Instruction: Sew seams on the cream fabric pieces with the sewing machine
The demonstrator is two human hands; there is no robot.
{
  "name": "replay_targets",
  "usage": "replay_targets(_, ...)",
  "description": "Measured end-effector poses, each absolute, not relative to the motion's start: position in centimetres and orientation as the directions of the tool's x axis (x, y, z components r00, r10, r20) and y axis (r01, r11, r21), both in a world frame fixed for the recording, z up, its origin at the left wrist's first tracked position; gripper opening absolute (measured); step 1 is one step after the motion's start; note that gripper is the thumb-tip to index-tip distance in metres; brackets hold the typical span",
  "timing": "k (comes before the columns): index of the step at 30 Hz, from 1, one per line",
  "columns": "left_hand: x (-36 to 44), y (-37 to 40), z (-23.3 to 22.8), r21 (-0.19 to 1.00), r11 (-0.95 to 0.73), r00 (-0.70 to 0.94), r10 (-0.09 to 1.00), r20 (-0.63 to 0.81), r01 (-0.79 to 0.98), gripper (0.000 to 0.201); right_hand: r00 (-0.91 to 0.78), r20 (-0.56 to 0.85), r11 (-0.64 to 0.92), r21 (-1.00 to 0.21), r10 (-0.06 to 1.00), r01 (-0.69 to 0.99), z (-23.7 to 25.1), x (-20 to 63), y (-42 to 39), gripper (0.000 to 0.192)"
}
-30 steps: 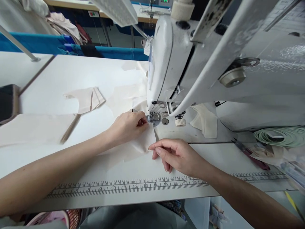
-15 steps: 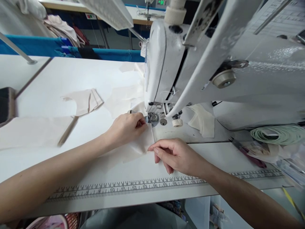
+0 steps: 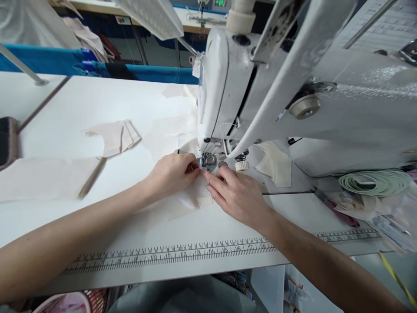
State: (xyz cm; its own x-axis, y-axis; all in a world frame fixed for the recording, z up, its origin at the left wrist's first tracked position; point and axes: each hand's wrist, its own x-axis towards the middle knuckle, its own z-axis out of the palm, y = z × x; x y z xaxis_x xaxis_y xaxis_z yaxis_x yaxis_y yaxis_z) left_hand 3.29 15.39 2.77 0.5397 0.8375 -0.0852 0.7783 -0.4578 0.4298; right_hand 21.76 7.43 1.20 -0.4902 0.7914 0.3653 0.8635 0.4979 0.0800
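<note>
pinching the edge of a cream fabric piece [image 3: 190,198] at the presser foot [image 3: 207,161], the left hand [image 3: 172,174] has its fingers curled, while the right hand [image 3: 234,193] lies flat on the same cloth, fingertips at the foot. both forearms stretch across the white worktop [image 3: 97,100], over a printed ruler [image 3: 169,256] whose numbers reach 18. behind the hands stands the white sewing machine [image 3: 221,87], with folded cloth pieces [image 3: 114,137] to the left.

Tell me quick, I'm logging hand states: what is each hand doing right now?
Left hand: fingers pinched on the cream fabric piece by the presser foot.
Right hand: fingers extended, pressing the same fabric flat.
</note>
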Motion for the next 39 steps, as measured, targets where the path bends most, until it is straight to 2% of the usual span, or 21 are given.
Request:
replay_targets(5, 3.2, 15.4, 3.1, 0.462, -0.439, 0.542, 0.833, -0.111, 0.771, 0.024, -0.478, 0.362, 0.456, 0.148, 0.801, 0.877, 1.2, 21.0, 7.2, 0.029)
replay_targets(10, 1.5, 15.5, 4.5, 0.581, -0.438, 0.636, 0.749, -0.187, 0.686, 0.032, -0.487, 0.381, 0.453, 0.18, 0.786, 0.873, 1.3, 20.4, 7.1, 0.029)
replay_targets(13, -0.6, 15.7, 5.1, 0.56, -0.431, 0.641, 0.725, -0.252, 0.708, 0.036, -0.497, 0.36, 0.462, 0.183, 0.79, 0.868, 1.4, 20.1, 7.1, 0.029)
replay_targets(16, -2.8, 15.6, 5.3, 0.464, -0.45, 0.611, 0.736, -0.29, 0.763, 0.04, -0.491, 0.355, 0.465, 0.163, 0.795, 0.87, 1.4, 20.0, 7.1, 0.03)
replay_targets(19, -4.4, 14.7, 5.2, 0.236, -0.524, 0.568, 0.798, -0.201, 0.819, 0.045, -0.487, 0.356, 0.478, 0.118, 0.798, 0.87, 1.4, 20.3, 7.3, 0.03)
replay_targets(21, -4.8, 13.6, 5.2, 0.074, -0.56, 0.563, 0.825, -0.038, 0.825, 0.043, -0.49, 0.34, 0.496, 0.075, 0.803, 0.865, 1.4, 20.6, 7.5, 0.031)
replay_targets(23, -4.7, 12.3, 5.3, -0.006, -0.638, 0.632, 0.762, 0.138, 0.77, 0.033, -0.502, 0.31, 0.518, 0.035, 0.808, 0.855, 1.4, 20.9, 7.7, 0.032)
replay_targets(25, -4.4, 11.2, 5.2, -0.009, -0.763, 0.74, 0.625, 0.249, 0.647, 0.026, -0.514, 0.282, 0.533, 0.009, 0.81, 0.846, 1.4, 21.2, 7.8, 0.033)
replay_targets(28, -4.1, 10.2, 4.9, 0.036, -0.874, 0.835, 0.474, 0.28, 0.484, 0.022, -0.518, 0.267, 0.538, -0.001, 0.813, 0.843, 1.4, 21.4, 7.9, 0.034)
replay_targets(33, -4.3, 10.1, 4.2, 0.069, -0.89, 0.862, 0.454, 0.224, 0.451, 0.021, -0.526, 0.294, 0.551, -0.002, 0.798, 0.834, 1.3, 21.5, 7.9, 0.034)
replay_targets(39, -4.3, 10.1, 3.8, 0.068, -0.881, 0.85, 0.47, 0.238, 0.468, 0.022, -0.527, 0.286, 0.548, 0.008, 0.8, 0.836, 1.2, 21.3, 8.0, 0.034)
